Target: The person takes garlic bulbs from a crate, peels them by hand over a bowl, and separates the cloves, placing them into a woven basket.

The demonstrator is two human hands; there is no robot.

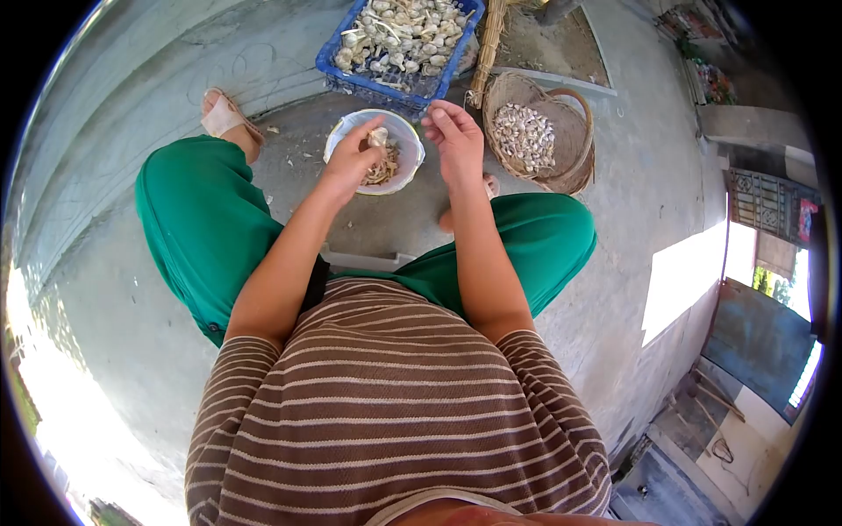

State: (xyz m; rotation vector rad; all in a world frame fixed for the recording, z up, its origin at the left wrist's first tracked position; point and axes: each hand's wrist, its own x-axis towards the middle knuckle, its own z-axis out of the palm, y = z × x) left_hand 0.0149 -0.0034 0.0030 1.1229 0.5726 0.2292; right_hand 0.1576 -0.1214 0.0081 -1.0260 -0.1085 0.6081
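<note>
My left hand (351,162) is closed on a whitish garlic bulb (378,137), held over a white bowl (340,125) on the floor. Dry brownish garlic skins (382,174) lie inside that bowl. To its right, my right hand (456,145) is raised with thumb and fingertips drawn together. Whatever may be pinched there is too small to make out. Ahead of both hands, a blue plastic crate (326,66) is filled with garlic bulbs (405,35). A wicker basket (572,131) at the right contains loose garlic cloves (524,137).
A straw broom (488,48) lies between crate and basket. My legs in green trousers (206,223) spread either side of the bowl, a sandalled foot (231,121) at the left. Scraps of skin dot the concrete floor (307,171). A blue metal panel (761,346) stands far right.
</note>
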